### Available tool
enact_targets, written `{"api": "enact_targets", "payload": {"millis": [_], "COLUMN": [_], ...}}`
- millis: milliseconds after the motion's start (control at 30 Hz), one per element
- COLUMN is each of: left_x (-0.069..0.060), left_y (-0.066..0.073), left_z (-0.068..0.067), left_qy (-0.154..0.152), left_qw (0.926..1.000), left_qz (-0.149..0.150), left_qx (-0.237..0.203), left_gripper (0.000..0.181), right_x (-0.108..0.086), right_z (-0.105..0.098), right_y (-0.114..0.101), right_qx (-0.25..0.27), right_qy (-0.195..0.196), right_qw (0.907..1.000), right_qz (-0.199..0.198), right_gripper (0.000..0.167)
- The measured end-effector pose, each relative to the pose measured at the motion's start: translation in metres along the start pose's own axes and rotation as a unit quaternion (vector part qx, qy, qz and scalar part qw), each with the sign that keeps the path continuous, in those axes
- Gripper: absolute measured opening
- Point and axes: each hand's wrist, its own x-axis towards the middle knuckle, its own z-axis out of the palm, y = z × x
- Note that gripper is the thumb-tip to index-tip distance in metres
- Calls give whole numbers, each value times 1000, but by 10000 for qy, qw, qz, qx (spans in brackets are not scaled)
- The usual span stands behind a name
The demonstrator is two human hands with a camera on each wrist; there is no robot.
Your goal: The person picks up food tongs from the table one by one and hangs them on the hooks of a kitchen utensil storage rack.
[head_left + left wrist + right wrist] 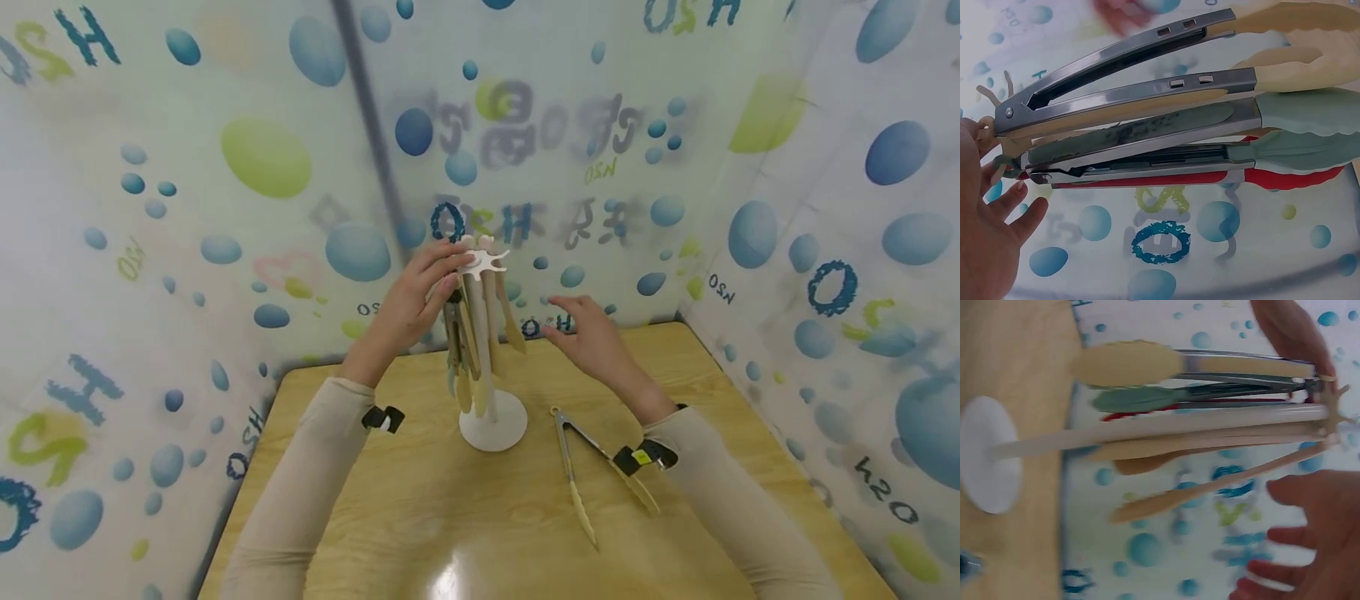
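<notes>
A white utensil stand (507, 421) rises from the table, its hooked top (487, 262) hung with utensils. My left hand (411, 296) touches the hooked top, fingers extended over its left side. Below it hang cream-tipped tongs (1141, 100), green-tipped tongs (1160, 131) and red-handled tongs (1147, 183). Cream long-handled utensils, one with a slim blade (1166, 503), hang on the other side. To the right of the stand my right hand (592, 342) is raised, fingers spread and holding nothing. Another pair of cream-tipped tongs (564, 454) lies spread apart on the table.
The wooden table (420, 517) stands against patterned curtains (300, 217) at the back and sides. The loose tongs lie to the right of the stand's round base, below my right forearm. Each wrist wears a black strap with a small device.
</notes>
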Motion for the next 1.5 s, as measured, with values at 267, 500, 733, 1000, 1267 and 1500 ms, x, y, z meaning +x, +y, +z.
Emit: {"api": "enact_targets", "payload": {"millis": [267, 500, 733, 1000, 1267, 1500], "left_x": [4, 4, 0, -2, -1, -2], "left_y": [-1, 1, 3, 2, 2, 2], "left_z": [-4, -2, -1, 1, 2, 1], "left_qy": [132, 137, 76, -23, -88, -60], "left_qw": [9999, 9999, 9999, 9997, 9995, 9995], "left_qz": [82, 5, -77, -217, -289, -302], "left_qx": [-9, 21, 6, 56, 38, 16], "left_gripper": [40, 39, 39, 39, 39, 39], "right_x": [-53, -77, -85, -89, -89, -80], "right_z": [88, 130, 146, 150, 143, 125], "right_y": [62, 83, 92, 96, 96, 81], "right_qx": [-973, -1310, -1228, -1519, -1598, -1533], "right_qy": [-1013, -1238, -1280, -1187, -671, 27], "right_qw": [9776, 9643, 9630, 9628, 9692, 9787], "right_qz": [1569, 1939, 2029, 1894, 1751, 1367], "right_gripper": [73, 73, 68, 61, 64, 66]}}
